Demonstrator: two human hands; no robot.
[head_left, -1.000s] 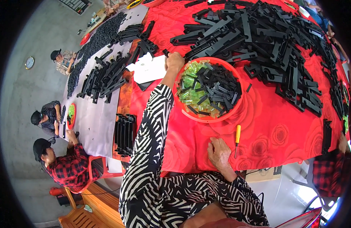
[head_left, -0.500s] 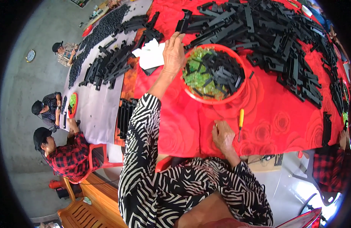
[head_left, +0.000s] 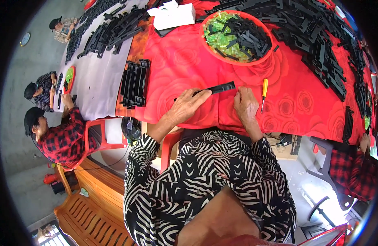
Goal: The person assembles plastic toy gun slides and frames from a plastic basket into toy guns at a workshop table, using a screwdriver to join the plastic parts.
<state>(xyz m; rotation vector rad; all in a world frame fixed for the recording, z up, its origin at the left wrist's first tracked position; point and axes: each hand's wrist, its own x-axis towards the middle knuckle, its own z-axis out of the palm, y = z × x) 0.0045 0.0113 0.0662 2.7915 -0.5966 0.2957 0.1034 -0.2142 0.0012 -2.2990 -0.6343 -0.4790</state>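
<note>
My left hand [head_left: 188, 107] is closed round a long black plastic part [head_left: 221, 87], holding it just over the red tablecloth near the table's front edge. The part's free end points right, toward my right hand [head_left: 247, 105]. That hand rests with its fingers curled in, a small gap away from the part; whether anything sits between its fingertips is hidden. Just right of it lies a yellow-handled screwdriver [head_left: 264, 88] on the cloth. Beyond my hands stands a round red basin [head_left: 238, 62] of small green and black pieces.
A white tissue box [head_left: 174, 17] stands beyond my left hand. Black parts lie in a large heap [head_left: 316, 49] at the far right and in a neat stack [head_left: 135, 84] at the left. Several co-workers sit around the tables, one in a checked shirt [head_left: 66, 133] at the left.
My left hand has come back from beside the tissue box and now holds a black plastic part. My right hand stays near the screwdriver. The whole view has tilted lower.
</note>
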